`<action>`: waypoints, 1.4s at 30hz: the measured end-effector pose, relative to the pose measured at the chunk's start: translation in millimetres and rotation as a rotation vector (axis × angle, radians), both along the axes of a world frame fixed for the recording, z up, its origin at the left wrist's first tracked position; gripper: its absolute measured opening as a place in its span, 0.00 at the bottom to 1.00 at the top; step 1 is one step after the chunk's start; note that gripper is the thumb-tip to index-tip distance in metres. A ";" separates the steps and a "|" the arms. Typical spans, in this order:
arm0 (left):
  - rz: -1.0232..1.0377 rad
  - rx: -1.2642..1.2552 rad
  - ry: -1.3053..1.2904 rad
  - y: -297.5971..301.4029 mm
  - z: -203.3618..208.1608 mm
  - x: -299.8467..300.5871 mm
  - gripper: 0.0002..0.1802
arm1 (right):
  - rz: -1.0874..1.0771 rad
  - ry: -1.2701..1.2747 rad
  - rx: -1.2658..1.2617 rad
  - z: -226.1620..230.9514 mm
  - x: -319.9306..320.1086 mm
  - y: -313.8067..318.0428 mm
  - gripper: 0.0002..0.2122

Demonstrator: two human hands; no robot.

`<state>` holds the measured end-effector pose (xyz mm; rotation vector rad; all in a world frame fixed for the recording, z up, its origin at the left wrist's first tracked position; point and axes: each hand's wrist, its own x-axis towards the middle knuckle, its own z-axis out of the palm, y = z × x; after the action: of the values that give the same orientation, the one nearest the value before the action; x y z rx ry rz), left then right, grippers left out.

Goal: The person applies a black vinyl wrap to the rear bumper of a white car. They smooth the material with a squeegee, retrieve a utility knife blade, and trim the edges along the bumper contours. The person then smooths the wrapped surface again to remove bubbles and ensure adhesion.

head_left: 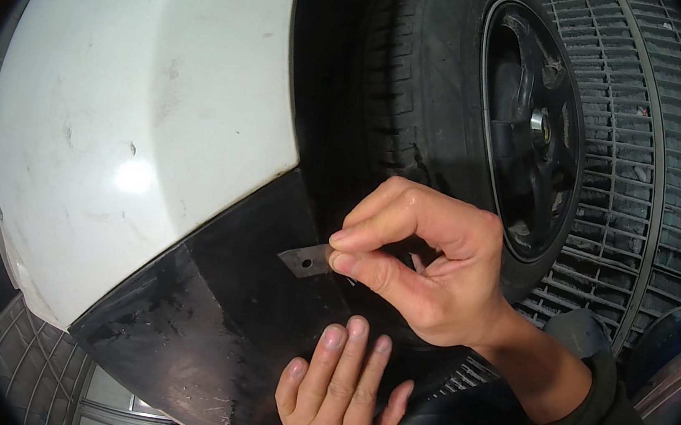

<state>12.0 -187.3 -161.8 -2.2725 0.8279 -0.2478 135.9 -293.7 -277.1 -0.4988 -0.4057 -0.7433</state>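
Between the thumb and forefinger of my right hand (427, 264) is a thin grey utility knife blade (295, 259) with a round hole near its slanted end. The blade lies over the black lower panel (199, 347) of a car's corner; whether it touches the surface, I cannot tell. Below it, my left hand (336, 397) rests on the panel with its fingers stretched out and thumb apart. Scuffs and rough, flaky patches mark the black surface. A straight seam separates it from the white body panel (111, 86), which carries several small chips and smudges.
A black tyre (390, 75) with a dark wheel rim (527, 125) stands in the arch beyond my right hand. Metal floor grating (628, 119) runs along the right side. At the lower right are a shoe (579, 332) and part of a leg.
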 end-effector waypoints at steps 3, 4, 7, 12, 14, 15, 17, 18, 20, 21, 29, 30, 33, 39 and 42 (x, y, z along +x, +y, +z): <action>0.009 0.017 0.008 -1.2 2.2 0.1 0.28 | 0.016 -0.012 -0.028 -4.0 -1.4 -0.7 0.06; 0.012 0.025 0.014 -2.2 3.1 0.1 0.28 | 0.105 0.039 0.034 -6.6 -3.0 -1.8 0.05; -0.023 -0.056 0.003 0.2 -0.3 1.4 0.28 | 0.354 0.089 0.341 -17.4 -5.1 -2.0 0.04; 0.360 0.101 0.091 -44.2 30.7 4.1 0.36 | 0.477 0.012 0.544 -50.8 -17.9 -2.2 0.06; 0.090 0.172 -0.101 -25.5 28.6 8.9 0.41 | 0.527 0.059 0.656 -50.2 -26.7 -0.7 0.07; 0.078 0.155 -0.139 -37.7 30.8 23.2 0.39 | 0.537 0.086 0.709 -49.9 -30.6 -2.7 0.07; 0.023 0.171 -0.175 -43.4 26.5 39.3 0.39 | 0.540 0.108 0.707 -48.9 -37.5 -5.7 0.07; 0.016 0.180 -0.133 -40.6 21.8 39.8 0.39 | 0.544 0.114 0.707 -48.0 -40.7 -5.8 0.07; 0.035 0.203 -0.051 -38.9 18.1 32.2 0.39 | 0.539 0.122 0.684 -48.3 -47.4 -7.5 0.07; 0.045 0.224 -0.020 -36.7 18.6 25.6 0.39 | 0.534 0.120 0.693 -48.6 -50.9 -9.6 0.07; 0.068 0.092 0.077 -51.0 15.3 24.4 0.46 | 0.508 0.112 0.753 -50.0 -64.2 -18.9 0.07; 0.059 0.091 0.030 -58.8 14.6 32.0 0.45 | 0.508 0.107 0.752 -47.4 -65.2 -19.3 0.07; 0.027 0.065 -0.046 -72.4 9.8 48.1 0.44 | 0.496 0.090 0.752 -42.7 -67.6 -22.9 0.07; 0.010 0.035 -0.046 -72.9 3.6 47.6 0.44 | 0.413 0.162 0.717 -36.1 -73.3 -32.2 0.08; 0.015 -0.035 0.020 -63.7 2.8 34.4 0.48 | 0.337 0.297 0.676 -30.1 -78.5 -35.0 0.10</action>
<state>46.4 -251.1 -159.0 -2.3169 0.8227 -0.2346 57.4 -328.6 -307.2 0.1013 0.0540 -0.4291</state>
